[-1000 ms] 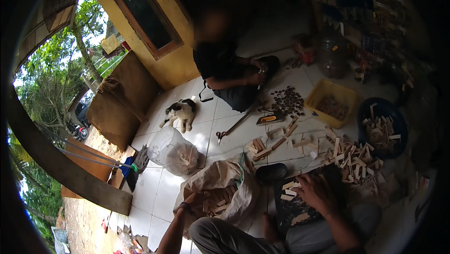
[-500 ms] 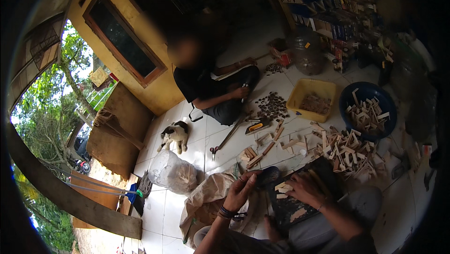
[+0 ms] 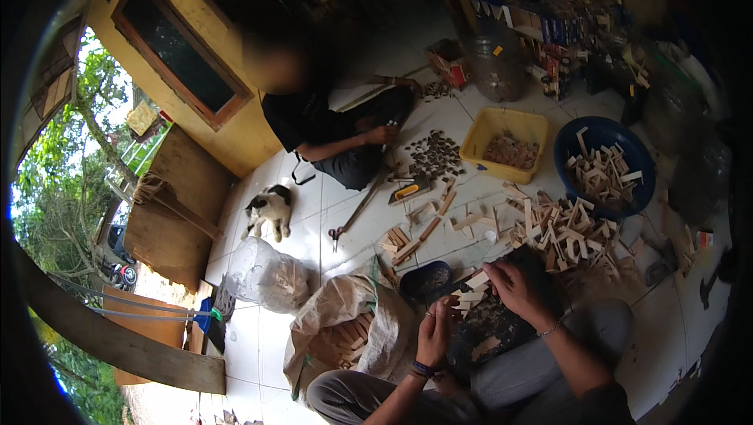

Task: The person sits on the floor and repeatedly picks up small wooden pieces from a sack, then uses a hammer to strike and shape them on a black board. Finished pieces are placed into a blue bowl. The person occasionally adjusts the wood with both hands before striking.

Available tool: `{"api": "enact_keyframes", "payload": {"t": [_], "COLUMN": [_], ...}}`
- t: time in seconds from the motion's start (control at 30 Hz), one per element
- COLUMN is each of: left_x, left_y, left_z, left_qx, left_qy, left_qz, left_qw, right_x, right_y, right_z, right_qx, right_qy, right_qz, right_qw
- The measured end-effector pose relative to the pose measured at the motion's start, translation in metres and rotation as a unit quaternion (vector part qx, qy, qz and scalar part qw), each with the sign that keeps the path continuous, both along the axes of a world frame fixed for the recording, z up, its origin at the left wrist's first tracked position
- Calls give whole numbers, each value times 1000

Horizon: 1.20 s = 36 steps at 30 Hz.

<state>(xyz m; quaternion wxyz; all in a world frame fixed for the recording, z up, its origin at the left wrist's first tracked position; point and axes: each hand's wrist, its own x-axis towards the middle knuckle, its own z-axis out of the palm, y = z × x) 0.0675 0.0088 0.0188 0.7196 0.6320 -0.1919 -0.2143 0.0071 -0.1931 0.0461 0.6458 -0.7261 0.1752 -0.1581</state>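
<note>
Our right hand lies fingers down on the pale wood pieces stacked on the dark board across our lap, pressing on them rather than closed round any one that we can make out. Our left hand is up at the board's near edge, fingers curled together, and whether it pinches a piece we cannot tell. Just left of it gapes the sack, more wood showing in its mouth. Beyond the board a heap of offcuts spreads over the white tiles, with a blue basin of the same and a yellow tub behind. Across the floor another person sits working, and a cat stands by the doorway.
</note>
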Motion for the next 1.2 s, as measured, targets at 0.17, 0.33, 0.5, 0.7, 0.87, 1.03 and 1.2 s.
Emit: {"api": "enact_keyframes", "payload": {"t": [0.17, 0.33, 0.5, 0.7, 0.87, 1.03, 1.2], "left_x": [-10, -12, -12, -13, -14, -17, -19], "left_y": [9, 10, 9, 9, 9, 8, 6], "left_z": [-2, 0, 5, 1, -2, -6, -5], "left_qx": [-10, 6, -5, -2, 3, 26, 26], "left_qy": [-10, -50, -44, -26, -31, -51, -25], "left_qz": [-21, 4, 11, 3, -8, -10, -27], "left_qw": [1000, 999, 999, 1000, 999, 998, 999], "right_x": [-28, -27, -28, -29, -29, -30, -31], "right_y": [15, 17, 13, 13, 9, 3, 2], "right_z": [-5, -3, 5, 4, 4, 5, 7], "right_qx": [275, 308, 278, 261, 225, 189, 177], "right_qy": [-10, -34, -20, 5, 25, 59, 88], "right_qz": [51, 74, 148, 203, 219, 222, 216], "right_qw": [960, 948, 949, 944, 949, 955, 956]}}
